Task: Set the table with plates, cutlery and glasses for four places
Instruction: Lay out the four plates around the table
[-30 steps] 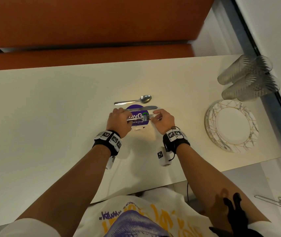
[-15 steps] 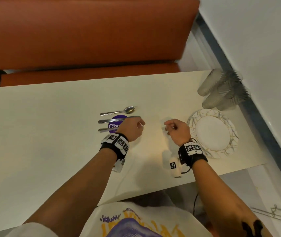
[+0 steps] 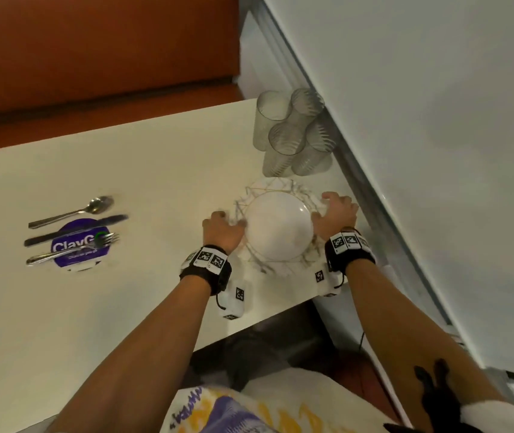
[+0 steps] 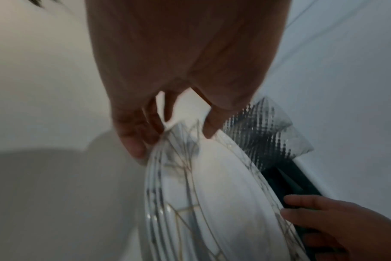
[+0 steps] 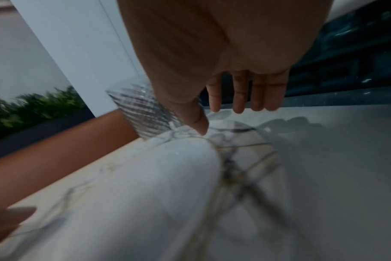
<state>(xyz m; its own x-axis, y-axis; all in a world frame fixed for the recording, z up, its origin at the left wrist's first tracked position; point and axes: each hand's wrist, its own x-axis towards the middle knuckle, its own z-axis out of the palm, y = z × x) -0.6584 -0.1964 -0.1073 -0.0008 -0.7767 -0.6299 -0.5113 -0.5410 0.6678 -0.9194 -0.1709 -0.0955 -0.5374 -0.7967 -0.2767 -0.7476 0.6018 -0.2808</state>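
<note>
Evidently to split one off, the left hand (image 3: 223, 228) pinches the near-left rim of the stack of white, gold-veined china plates (image 3: 277, 228) by the table's right end, beside the ribbed glass tumblers (image 3: 293, 135) — while the right hand (image 3: 335, 215) hovers spread, gripping nothing.

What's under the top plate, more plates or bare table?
More plates: the left wrist view shows several stacked rims under the top plate, with the left hand at that edge and the right hand opposite. The exact count and the table beneath the stack are hidden.
</note>
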